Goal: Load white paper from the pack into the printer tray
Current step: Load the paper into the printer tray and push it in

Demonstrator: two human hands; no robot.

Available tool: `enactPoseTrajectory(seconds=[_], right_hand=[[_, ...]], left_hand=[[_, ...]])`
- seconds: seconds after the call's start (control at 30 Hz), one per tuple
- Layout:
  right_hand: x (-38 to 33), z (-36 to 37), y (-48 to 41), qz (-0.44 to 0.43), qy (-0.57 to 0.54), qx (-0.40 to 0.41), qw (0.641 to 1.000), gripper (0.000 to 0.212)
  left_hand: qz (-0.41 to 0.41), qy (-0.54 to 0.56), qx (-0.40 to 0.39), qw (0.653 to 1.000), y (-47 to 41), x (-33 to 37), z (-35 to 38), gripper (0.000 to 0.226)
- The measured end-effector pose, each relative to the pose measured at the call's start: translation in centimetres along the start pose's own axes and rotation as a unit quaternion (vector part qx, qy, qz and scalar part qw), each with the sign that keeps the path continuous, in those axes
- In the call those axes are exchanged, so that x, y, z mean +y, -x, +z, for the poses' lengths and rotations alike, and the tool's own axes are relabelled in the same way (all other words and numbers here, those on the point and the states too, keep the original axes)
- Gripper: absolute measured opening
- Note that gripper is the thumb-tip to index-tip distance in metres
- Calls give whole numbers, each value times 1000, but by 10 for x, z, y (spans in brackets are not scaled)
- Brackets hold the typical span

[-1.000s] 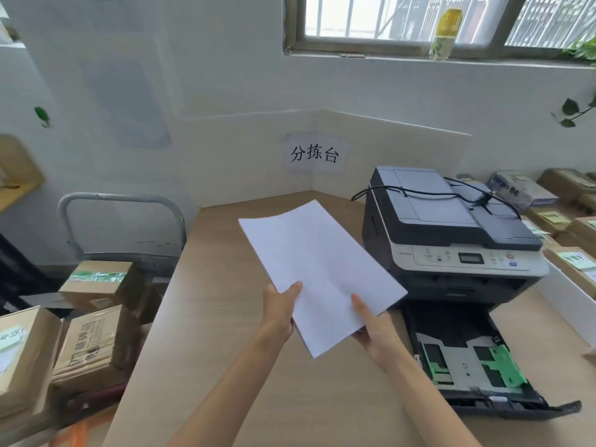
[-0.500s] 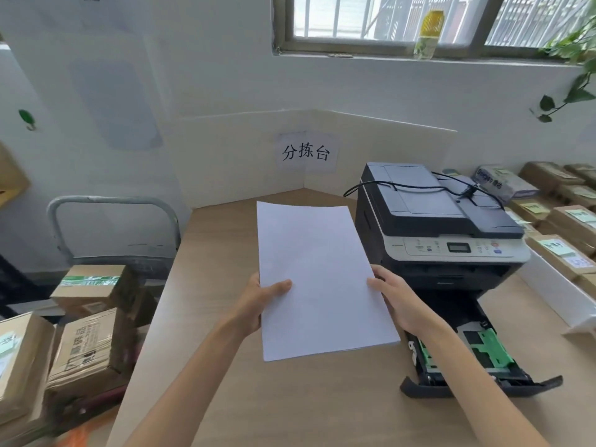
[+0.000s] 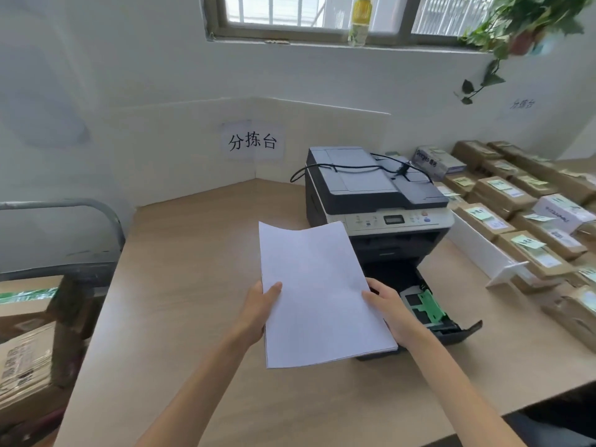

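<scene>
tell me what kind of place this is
Probably a parcel sorting or mailroom space: rows of labelled cardboard boxes fill the table's right side, a printer stands on it, more cartons are stacked at left.

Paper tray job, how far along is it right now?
Done: the printer's tray is pulled out, green guides showing, no paper visible in the part that shows. In hand: left hand and right hand hold the white paper by its side edges, partly over the tray. Left: lower it in and close the tray.

The paper [image 3: 317, 295] is seen as matt and smooth; the printer [image 3: 375, 201] is made of matt plastic, the table [image 3: 193, 285] of smooth wood-look laminate.
</scene>
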State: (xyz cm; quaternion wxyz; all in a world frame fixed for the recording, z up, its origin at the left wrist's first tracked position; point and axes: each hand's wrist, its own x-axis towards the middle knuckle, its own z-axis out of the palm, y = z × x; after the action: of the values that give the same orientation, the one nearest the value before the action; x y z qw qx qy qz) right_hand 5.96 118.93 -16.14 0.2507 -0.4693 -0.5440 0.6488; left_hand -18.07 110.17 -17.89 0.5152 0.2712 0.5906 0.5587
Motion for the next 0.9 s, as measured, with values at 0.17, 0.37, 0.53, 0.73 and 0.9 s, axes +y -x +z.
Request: enactPoseTrajectory(seconds=[0.17, 0.37, 0.53, 0.73, 0.9], right_hand=[[37, -76, 26, 13, -50, 10, 999, 24], [68, -183, 67, 32, -61, 11, 998, 25], [83, -247, 85, 55, -63, 16, 996, 21], [87, -283, 66, 71, -58, 12, 996, 23], [90, -291, 25, 83, -41, 15, 996, 25]], left_hand=[[3, -40, 28, 999, 15, -30, 78, 21], [-59, -3, 32, 998, 44, -65, 191, 40], [-85, -72, 33, 993, 49, -80, 253, 22], [-66, -145, 36, 987, 27, -94, 278, 17], [-75, -180, 58, 979, -11, -99, 278, 29]])
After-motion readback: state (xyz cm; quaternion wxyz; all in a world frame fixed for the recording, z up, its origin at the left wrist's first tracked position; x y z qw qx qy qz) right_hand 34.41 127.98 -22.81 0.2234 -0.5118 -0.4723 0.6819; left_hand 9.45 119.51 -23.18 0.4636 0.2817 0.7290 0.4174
